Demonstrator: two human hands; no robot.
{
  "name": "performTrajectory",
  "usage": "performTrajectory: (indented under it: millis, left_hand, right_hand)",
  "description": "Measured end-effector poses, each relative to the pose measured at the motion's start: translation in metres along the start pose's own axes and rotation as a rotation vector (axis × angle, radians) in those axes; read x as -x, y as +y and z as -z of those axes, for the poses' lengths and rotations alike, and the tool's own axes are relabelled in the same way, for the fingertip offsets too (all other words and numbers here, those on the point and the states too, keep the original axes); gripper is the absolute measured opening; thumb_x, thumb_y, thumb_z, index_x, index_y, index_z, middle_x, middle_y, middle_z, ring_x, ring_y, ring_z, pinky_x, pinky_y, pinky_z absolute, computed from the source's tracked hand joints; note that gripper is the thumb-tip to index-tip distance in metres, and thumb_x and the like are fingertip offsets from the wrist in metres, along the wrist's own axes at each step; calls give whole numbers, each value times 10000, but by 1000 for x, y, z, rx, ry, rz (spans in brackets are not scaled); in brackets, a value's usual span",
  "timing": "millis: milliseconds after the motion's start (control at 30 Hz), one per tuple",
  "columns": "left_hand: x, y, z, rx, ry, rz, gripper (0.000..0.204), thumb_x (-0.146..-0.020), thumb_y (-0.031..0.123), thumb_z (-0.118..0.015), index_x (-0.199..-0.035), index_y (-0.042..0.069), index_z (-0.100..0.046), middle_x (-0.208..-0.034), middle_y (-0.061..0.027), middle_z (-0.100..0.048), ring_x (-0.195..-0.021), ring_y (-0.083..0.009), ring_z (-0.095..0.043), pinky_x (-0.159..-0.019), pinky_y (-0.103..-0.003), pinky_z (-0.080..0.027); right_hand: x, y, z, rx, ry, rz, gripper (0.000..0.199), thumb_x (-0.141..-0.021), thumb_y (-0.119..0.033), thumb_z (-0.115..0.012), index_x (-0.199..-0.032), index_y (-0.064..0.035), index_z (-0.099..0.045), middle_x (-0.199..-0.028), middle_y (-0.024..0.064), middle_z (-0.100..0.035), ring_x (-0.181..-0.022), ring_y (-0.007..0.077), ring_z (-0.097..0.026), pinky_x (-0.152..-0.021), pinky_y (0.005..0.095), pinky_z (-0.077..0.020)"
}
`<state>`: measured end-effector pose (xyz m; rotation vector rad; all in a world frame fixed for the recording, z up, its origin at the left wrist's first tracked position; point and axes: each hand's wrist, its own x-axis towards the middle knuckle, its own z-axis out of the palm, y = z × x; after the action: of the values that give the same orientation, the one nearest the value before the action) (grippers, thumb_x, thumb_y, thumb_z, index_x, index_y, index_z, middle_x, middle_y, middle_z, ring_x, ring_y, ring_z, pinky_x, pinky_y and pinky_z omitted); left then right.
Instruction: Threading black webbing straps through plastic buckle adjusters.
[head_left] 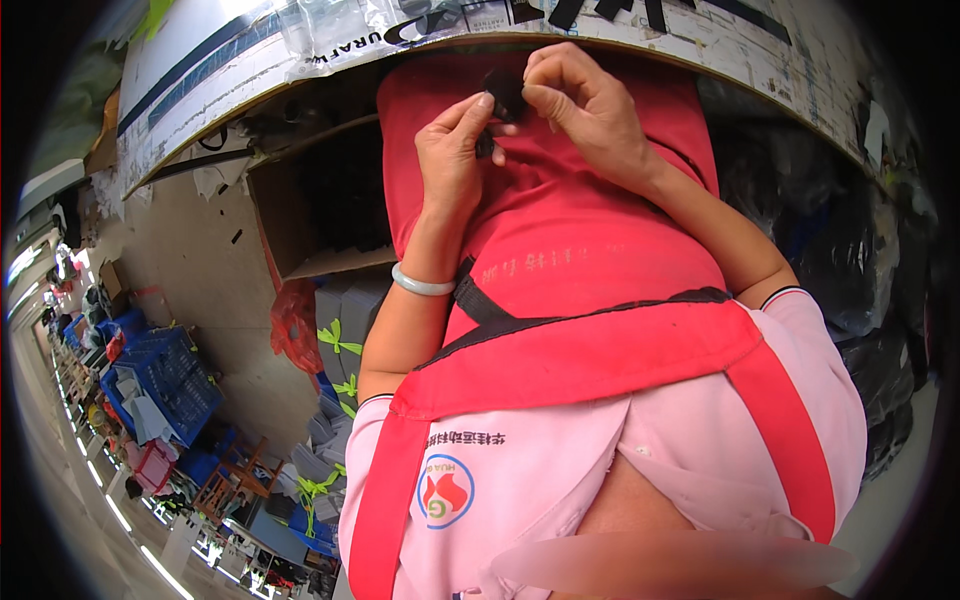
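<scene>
A small, soft-looking black piece (507,92) is up over my red apron (590,220), close to the table's edge. My left hand (455,150), below a pale bangle, pinches it between thumb and forefinger. More black shows under that hand's fingers, by the palm. On the piece's other side, the thumb and forefinger of my right hand (590,110) are closed at its edge. Its exact kind is too small and dark to make out.
The worktable (740,60) has clear plastic wrap and black strips on it. A cardboard box (280,215) with dark contents stands beneath at left. Grey stacks tied with green ribbon (340,338) and a blue crate (175,380) are farther left; black bags (840,270) lie right.
</scene>
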<state>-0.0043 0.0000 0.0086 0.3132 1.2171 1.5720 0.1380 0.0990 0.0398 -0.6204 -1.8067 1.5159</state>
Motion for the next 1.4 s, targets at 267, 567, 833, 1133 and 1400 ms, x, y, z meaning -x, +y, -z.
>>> performTrajectory:
  millis: [267,567,833,1133,1400]
  left_hand:
    - [9,7,-7,-157,26,-183,215,-925,110,-640,-1073,-42,-677,-876,-84,-696,-549,-97,-577,-456,-207,-450]
    - [9,3,-5,-59,4,-207,214,-903,73,-660,-1085,-37,-676,-857,-77,-681,-556,-111,-585,-490,-214,-467]
    - [9,-1,-6,-97,86,-241,199,-881,47,-678,-1060,-40,-684,-849,-79,-674,-569,-119,-594,-498,-219,-477]
    - [16,-4,-6,-54,18,-200,181,-877,8,-666,-1049,-47,-685,-876,-83,-680,-590,-124,-594,-539,-217,-479]
    - [19,-3,-6,-500,-103,-658,232,-825,-104,-655,-1011,24,-708,-962,-43,-542,-749,-89,-580,-582,-201,-493]
  right_hand:
    - [1,-5,20,196,-290,-411,207,-850,-190,-638,-795,8,-615,-686,34,-598,-640,80,-525,-589,263,-435]
    - [2,-7,9,-50,-208,-557,163,-876,-160,-629,-797,-20,-602,-636,2,-566,-503,59,-498,-460,228,-399]
    - [5,-5,10,-67,-269,-638,161,-884,-153,-623,-791,-30,-576,-613,3,-555,-476,67,-508,-443,220,-403]
    - [6,10,6,-120,-172,-481,213,-939,-231,-621,-895,-23,-615,-667,2,-581,-541,60,-543,-486,201,-446]
    - [-4,12,22,-137,-296,-497,189,-913,-219,-660,-965,-38,-658,-815,-8,-610,-666,44,-527,-605,188,-444]
